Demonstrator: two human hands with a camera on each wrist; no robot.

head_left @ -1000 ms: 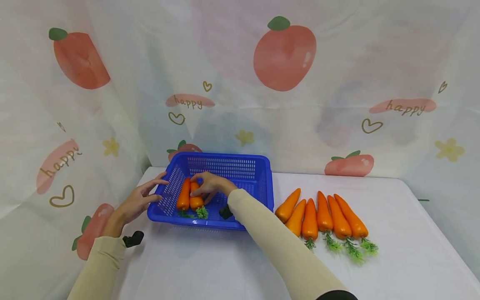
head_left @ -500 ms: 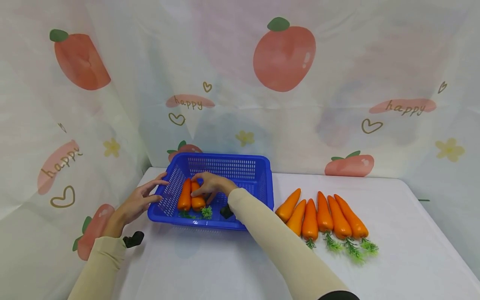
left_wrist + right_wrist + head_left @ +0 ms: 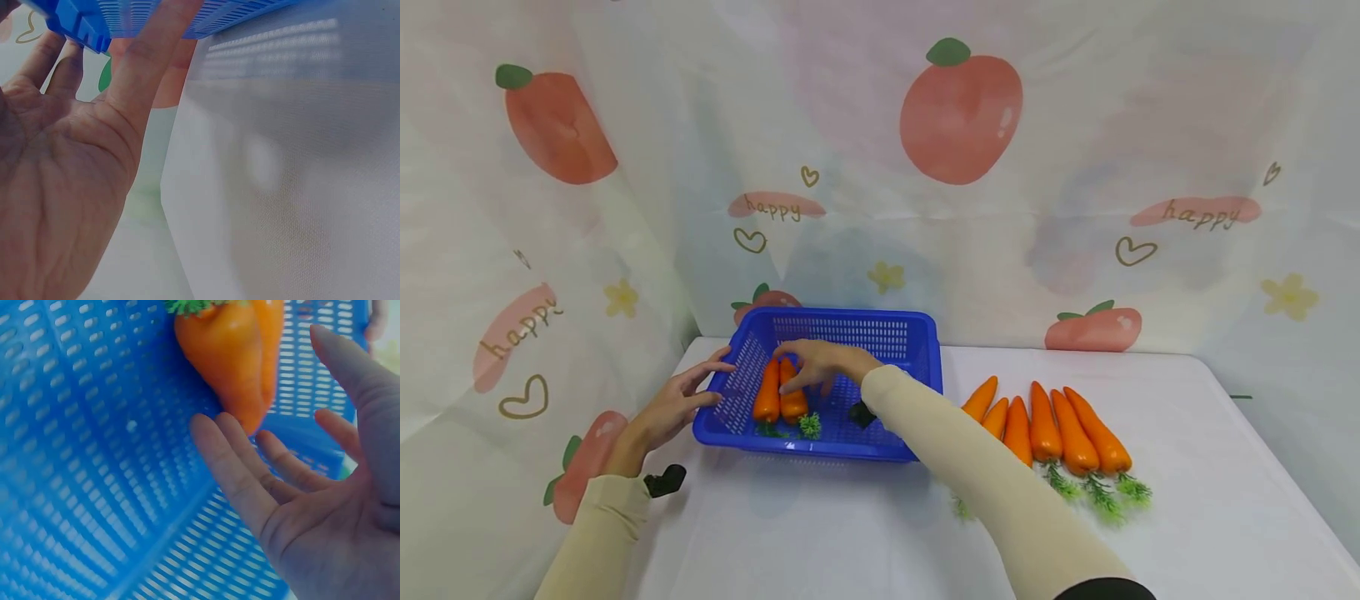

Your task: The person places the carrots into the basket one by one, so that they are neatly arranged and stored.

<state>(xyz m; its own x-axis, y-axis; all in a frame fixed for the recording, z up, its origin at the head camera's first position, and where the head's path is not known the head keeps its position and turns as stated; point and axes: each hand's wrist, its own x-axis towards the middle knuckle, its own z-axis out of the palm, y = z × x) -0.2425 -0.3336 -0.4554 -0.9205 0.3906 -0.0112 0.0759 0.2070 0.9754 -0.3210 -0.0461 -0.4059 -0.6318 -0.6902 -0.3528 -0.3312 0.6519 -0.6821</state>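
Observation:
A blue plastic basket (image 3: 857, 447) with slotted walls stands tilted toward me on the table. My left hand (image 3: 664, 410) rests against its left side, fingers extended along the rim; in the left wrist view the thumb reaches up to the basket wall. Inside, two orange carrots with green tops lie side by side at the left: the left carrot (image 3: 767, 398) and the right carrot (image 3: 793, 407). My right hand (image 3: 822, 363) is over the right carrot. In the right wrist view its fingers are spread, fingertips (image 3: 203, 428) near that carrot's pointed tip, with nothing in the palm.
Several more carrots (image 3: 1075, 442) lie in a row on the white table (image 3: 1195, 467) right of the basket, partly hidden by my right sleeve (image 3: 985, 492). A printed cloth wall (image 3: 850, 125) rises behind the table and along its left side.
My right hand has loosened from the right carrot and shifted slightly, its forearm swinging rightward over the row of carrots. The left hand stays at the basket's rim. The head view has shifted slightly.

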